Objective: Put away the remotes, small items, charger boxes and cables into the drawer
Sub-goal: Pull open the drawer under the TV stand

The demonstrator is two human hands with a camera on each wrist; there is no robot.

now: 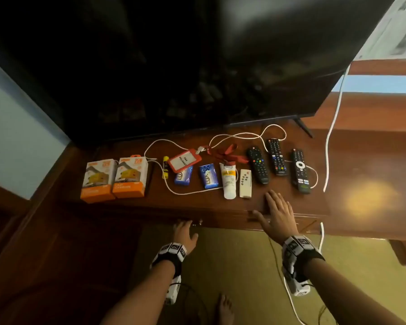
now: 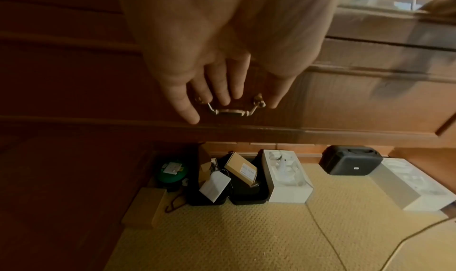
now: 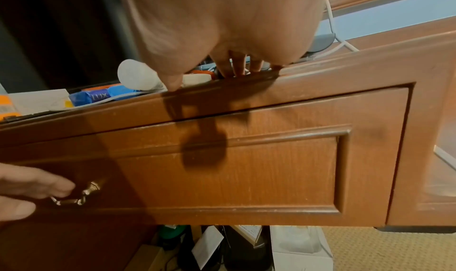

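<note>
On the wooden cabinet top lie two orange charger boxes, a red badge holder, two blue soap packs, a white tube, a small white remote, three black remotes and a looping white cable. My left hand reaches the drawer front with straight fingers that touch the brass handle. My right hand rests flat on the cabinet's front edge, fingers spread. The drawer looks closed.
A large dark TV stands behind the items. Another white cable dangles at the right. Under the cabinet on the carpet sit a black tray of papers, a white box and a black case. A bare foot is below.
</note>
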